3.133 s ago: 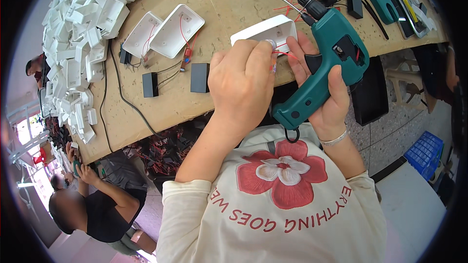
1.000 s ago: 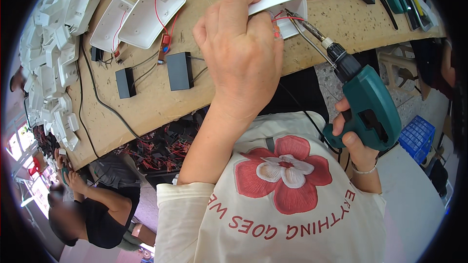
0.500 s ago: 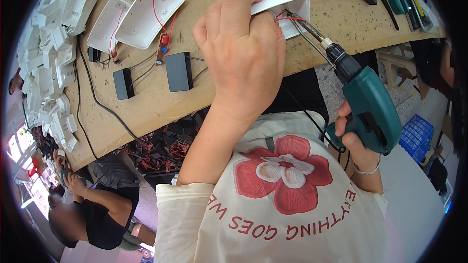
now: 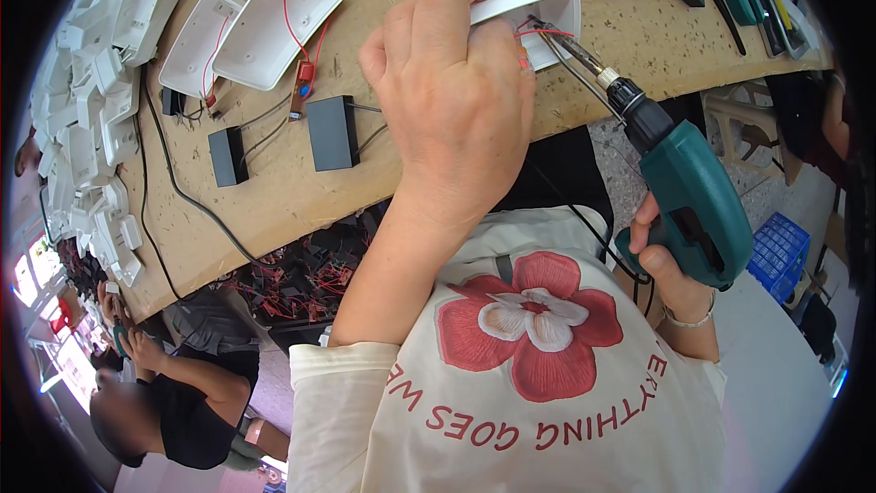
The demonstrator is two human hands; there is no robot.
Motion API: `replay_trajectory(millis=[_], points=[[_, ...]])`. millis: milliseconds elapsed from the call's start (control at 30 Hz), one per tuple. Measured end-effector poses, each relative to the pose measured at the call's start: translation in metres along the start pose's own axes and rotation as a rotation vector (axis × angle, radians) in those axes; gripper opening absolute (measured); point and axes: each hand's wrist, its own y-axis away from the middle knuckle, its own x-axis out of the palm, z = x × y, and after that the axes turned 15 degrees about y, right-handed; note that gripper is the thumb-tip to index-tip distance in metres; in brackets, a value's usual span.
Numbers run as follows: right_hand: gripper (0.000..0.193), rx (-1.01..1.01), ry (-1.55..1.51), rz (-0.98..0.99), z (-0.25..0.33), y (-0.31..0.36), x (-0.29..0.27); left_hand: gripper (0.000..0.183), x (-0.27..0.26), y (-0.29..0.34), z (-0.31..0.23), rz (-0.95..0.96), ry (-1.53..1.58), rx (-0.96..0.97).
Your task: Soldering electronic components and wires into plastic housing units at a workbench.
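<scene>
My left hand [image 4: 456, 96] is closed around a white plastic housing [image 4: 558, 2], tilted so its open side faces right. A thin red wire [image 4: 547, 34] crosses that opening. In my right hand [image 4: 671, 278] is a green soldering gun [image 4: 698, 192], its fingers wrapped about the handle. The gun's metal tip and the thin tube beside it reach into the housing; what the tip touches is too small to tell. The fingertips of my left hand are hidden behind the housing and the hand itself.
Two white housings [image 4: 278, 23] with red wires, a small circuit board [image 4: 300, 91] and black boxes [image 4: 332, 134] lie left on the table. White cases [image 4: 119, 110] are heaped at the far left. Below the edge sits a bin of black wired parts [image 4: 301, 274]. A co-worker [image 4: 182, 402] works lower left.
Both hands, the housing and the soldering gun keep nearly the same place. The view has shifted very slightly.
</scene>
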Motion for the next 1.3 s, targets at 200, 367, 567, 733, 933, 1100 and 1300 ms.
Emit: replay_trajectory(millis=[200,367,567,733,933,1100,1300], points=[[0.025,-0.036,0.029,0.033,0.001,0.001,-0.004,0.016,-0.001,0.0,0.0,0.032,-0.022,-0.014],[0.019,-0.016,-0.006,-0.034,0.01,0.001,0.002,0.009,0.002,0.0,-0.001,-0.002,-0.015,-0.019],[0.027,-0.025,0.046,0.014,0.006,0.004,-0.001,0.008,0.002,0.001,-0.001,-0.002,0.001,-0.022],[0.035,-0.111,0.023,0.012,0.004,0.002,0.0,0.008,0.001,0.0,-0.002,-0.006,-0.024,-0.012],[0.041,-0.144,0.025,0.033,0.001,0.002,-0.002,0.008,0.002,0.0,-0.002,-0.009,-0.027,-0.019],[0.069,0.014,0.05,-0.004,0.001,0.006,-0.001,0.016,-0.002,0.001,-0.003,0.042,-0.036,-0.043],[0.068,0.044,0.048,-0.013,0.003,0.008,-0.001,0.016,-0.002,0.001,-0.003,0.042,-0.028,-0.052]])
